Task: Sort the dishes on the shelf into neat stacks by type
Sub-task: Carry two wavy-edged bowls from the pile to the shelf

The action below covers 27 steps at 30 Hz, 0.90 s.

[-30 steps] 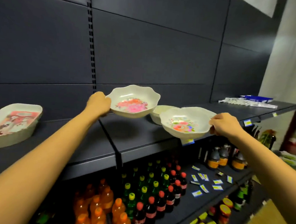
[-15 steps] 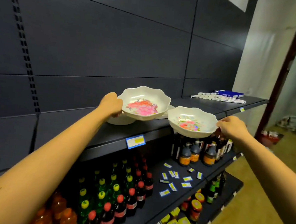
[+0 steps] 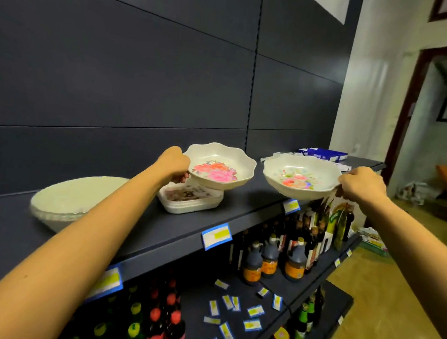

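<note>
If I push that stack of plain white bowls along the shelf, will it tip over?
Probably not: the stack of plain bowls sits low and wide, so it likely slides on the smooth-looking shelf. Its nested rims look uneven, so upper bowls may shift.

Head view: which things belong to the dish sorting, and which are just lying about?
Job: left hand holding pink-flowered bowl; right hand holding pastel-flowered bowl; rectangular trays; plain white bowls; top shelf.
Lying about: dark sauce bottles; soda bottles; blue box; loose price tags.
</note>
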Motion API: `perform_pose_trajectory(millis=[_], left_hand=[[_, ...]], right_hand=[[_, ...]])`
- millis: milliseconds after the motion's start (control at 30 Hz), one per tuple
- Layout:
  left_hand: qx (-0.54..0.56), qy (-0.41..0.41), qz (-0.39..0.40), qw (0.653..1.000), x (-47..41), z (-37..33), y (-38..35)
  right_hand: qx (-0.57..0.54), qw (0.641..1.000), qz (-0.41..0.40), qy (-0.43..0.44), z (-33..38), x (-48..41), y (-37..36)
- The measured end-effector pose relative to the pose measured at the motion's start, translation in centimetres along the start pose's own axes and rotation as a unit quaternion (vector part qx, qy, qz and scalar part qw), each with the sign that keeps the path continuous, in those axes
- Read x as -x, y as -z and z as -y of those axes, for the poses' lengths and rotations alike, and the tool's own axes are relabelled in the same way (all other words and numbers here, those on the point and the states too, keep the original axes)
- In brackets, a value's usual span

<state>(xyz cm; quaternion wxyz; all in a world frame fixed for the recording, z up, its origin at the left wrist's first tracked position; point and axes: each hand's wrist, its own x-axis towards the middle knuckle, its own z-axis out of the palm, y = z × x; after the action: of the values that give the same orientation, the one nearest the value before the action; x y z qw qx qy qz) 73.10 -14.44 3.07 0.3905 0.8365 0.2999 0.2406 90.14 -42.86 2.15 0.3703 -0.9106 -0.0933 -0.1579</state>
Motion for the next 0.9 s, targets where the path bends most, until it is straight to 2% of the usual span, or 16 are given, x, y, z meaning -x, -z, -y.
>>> perform_pose_trajectory(millis=[300, 467, 633, 900], left_hand=[[-0.04, 0.024, 0.018, 0.999, -6.1, -2.6, -8.0], [-0.037, 0.051, 0.027, 0.998, -8.7, -4.0, -12.1], [-0.017, 0.093, 0.0, 0.996, -11.1, -5.0, -15.4], [-0.025, 0.156, -0.031, 0.987, -12.6, -5.6, -19.6]], right_hand=[[-0.056, 0.998, 0.037, 0.003, -1.2, -9.5, -2.1], [-0.084, 0.992, 0.09, 0.041, -1.3, -13.7, -4.6], [-0.168, 0.969, 0.171, 0.05, -1.1, -18.5, -7.4], [-0.175, 0.94, 0.271, 0.111, -0.3, -23.0, -12.7]])
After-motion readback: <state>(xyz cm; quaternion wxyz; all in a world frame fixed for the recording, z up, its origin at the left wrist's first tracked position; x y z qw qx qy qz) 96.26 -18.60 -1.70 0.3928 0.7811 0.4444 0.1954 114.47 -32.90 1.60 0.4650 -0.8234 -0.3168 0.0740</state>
